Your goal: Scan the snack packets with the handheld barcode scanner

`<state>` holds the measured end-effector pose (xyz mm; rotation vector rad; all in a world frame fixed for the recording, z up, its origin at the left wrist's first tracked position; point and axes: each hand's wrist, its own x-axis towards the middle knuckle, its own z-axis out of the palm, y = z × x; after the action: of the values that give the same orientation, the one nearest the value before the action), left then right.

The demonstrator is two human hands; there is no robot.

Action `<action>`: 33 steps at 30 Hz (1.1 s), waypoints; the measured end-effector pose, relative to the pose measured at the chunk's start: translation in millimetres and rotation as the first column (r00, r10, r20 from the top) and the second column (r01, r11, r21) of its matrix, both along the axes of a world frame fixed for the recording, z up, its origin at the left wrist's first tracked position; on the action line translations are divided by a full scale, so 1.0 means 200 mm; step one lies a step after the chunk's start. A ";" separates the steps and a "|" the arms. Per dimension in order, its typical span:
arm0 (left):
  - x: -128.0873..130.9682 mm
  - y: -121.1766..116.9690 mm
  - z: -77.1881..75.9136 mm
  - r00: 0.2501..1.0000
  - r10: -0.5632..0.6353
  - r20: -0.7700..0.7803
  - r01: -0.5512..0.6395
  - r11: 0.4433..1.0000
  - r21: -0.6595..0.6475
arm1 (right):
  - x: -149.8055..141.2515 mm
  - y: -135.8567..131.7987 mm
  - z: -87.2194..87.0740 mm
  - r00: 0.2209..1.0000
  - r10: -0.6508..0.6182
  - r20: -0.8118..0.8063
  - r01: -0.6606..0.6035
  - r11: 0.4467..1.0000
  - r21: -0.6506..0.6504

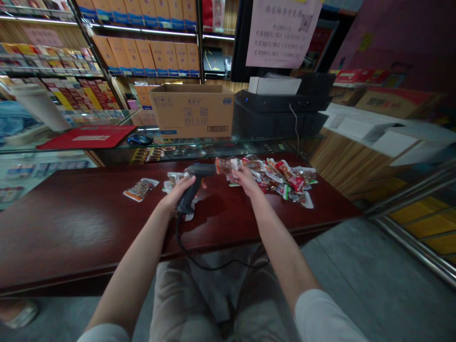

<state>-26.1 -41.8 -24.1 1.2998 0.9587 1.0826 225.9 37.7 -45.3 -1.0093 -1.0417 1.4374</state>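
My left hand (181, 189) is wrapped round the handle of a black barcode scanner (192, 190), whose head points right. A cable hangs from the handle's base. Between the fingers of my right hand (246, 178) is a snack packet (226, 166) with an orange end, held right in front of the scanner's head. Beside and partly behind my right hand lies a pile of small snack packets (281, 175), some red, some clear and white. Several more packets (174, 179) lie behind the scanner, partly hidden. A single packet (141, 189) rests apart to the left.
The dark red table (81, 223) spans the front. Behind it, a glass counter bears a cardboard box (192, 114), a computer mouse (139, 139), a red mat (89, 136), a white cup (41, 107) and black machines (281, 116). The scanner cable (213, 269) loops over my lap.
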 end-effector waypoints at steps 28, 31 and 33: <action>0.06 -0.01 0.03 0.990 -0.029 -0.136 0.038 0.997 0.063 | 0.04 -0.03 0.06 0.998 0.043 -0.036 -0.043 0.999 -0.008; 0.06 -0.01 0.02 0.992 -0.020 -0.126 0.026 0.999 0.048 | 0.04 -0.03 0.06 0.997 0.069 -0.039 -0.069 0.998 -0.004; 0.06 -0.01 0.02 0.995 -0.006 -0.103 0.008 1.000 0.020 | 0.05 -0.03 0.06 0.996 0.084 -0.040 -0.084 0.996 0.004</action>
<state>-14.8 -44.8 -21.0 1.3858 1.0209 1.0309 235.8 30.8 -34.1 -0.9407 -1.0674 1.5179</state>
